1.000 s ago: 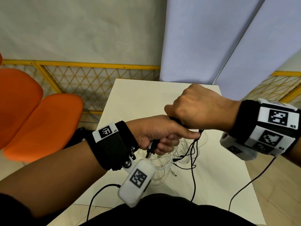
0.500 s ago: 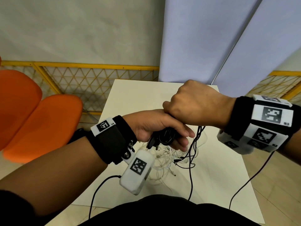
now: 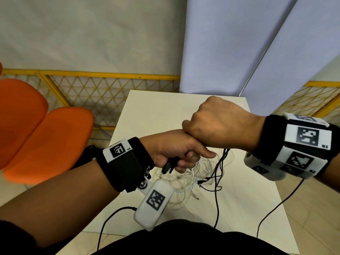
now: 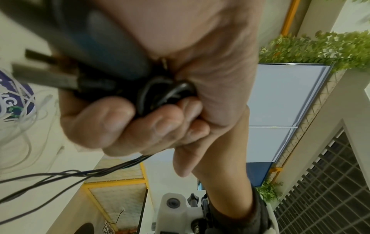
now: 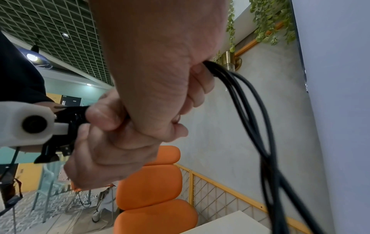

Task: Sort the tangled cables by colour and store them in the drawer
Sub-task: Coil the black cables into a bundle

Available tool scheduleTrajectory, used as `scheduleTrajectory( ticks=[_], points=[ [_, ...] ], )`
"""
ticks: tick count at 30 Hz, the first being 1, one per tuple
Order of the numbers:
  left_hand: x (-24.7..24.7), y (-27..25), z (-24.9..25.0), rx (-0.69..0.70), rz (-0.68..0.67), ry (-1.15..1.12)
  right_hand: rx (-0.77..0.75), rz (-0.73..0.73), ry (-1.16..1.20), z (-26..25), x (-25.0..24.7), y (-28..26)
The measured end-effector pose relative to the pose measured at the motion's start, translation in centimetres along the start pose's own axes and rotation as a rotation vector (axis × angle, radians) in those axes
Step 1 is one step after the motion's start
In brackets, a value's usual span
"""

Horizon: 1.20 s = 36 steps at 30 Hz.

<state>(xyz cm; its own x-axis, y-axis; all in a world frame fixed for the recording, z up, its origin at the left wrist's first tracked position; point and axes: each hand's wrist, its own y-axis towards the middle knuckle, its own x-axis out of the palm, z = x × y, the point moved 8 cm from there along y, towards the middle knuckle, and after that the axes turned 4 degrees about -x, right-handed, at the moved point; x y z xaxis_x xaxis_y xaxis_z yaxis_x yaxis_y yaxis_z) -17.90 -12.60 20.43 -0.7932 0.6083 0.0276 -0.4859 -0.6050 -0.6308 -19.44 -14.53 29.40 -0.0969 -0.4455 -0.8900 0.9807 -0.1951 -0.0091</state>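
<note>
Left hand [image 3: 171, 150] clenched around coiled thin black cables [image 4: 162, 95]; right hand [image 3: 220, 124] fisted on their strands, above tangled thin white cables [image 3: 191, 179] mid white rectangular table [image 3: 147, 115].

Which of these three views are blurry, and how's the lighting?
Head view: sharp and evenly lit, with wide-angle bending at the edges. Left wrist view: the left hand gripping the black cables is soft and too close to focus. Right wrist view: the right hand is sharp, while ceiling lamps glare mildly.
</note>
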Motion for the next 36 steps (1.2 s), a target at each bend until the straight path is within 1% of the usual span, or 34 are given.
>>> scheduleTrajectory(
  ticks=[5,11,16,19,21,24,27,30,34,36],
  points=[
    [-0.5,-0.1,-0.1,-0.013,0.014,0.002,-0.003,-0.019,0.024,0.1,0.6,-0.1],
    [-0.1,-0.2,-0.2,-0.018,0.000,-0.023,0.011,-0.029,0.032,0.1,0.6,-0.1],
    [-0.7,0.0,0.2,0.021,0.053,-0.056,0.039,0.004,0.155,0.9,0.6,-0.4],
    [-1.7,-0.3,0.8,0.069,0.110,-0.075,0.198,0.039,0.382,2.9,0.6,-0.6],
    [-2.5,-0.5,1.0,0.095,0.150,-0.082,0.308,0.001,0.627,4.4,1.0,-1.1],
    [-3.4,-0.7,1.1,0.120,0.197,-0.105,0.405,-0.059,0.971,5.8,1.8,-1.7],
    [-4.1,-0.9,1.0,0.142,0.233,-0.143,0.447,-0.111,1.146,7.1,2.3,-2.5],
    [-4.6,-0.9,1.1,0.162,0.273,-0.175,0.425,-0.155,1.121,7.5,2.5,-2.9],
    [-5.3,-0.9,1.4,0.196,0.332,-0.226,0.461,-0.147,1.011,7.7,2.7,-3.0],
    [-5.6,-1.0,1.6,0.218,0.346,-0.236,0.471,-0.176,1.031,7.5,2.7,-3.1]
  ],
)
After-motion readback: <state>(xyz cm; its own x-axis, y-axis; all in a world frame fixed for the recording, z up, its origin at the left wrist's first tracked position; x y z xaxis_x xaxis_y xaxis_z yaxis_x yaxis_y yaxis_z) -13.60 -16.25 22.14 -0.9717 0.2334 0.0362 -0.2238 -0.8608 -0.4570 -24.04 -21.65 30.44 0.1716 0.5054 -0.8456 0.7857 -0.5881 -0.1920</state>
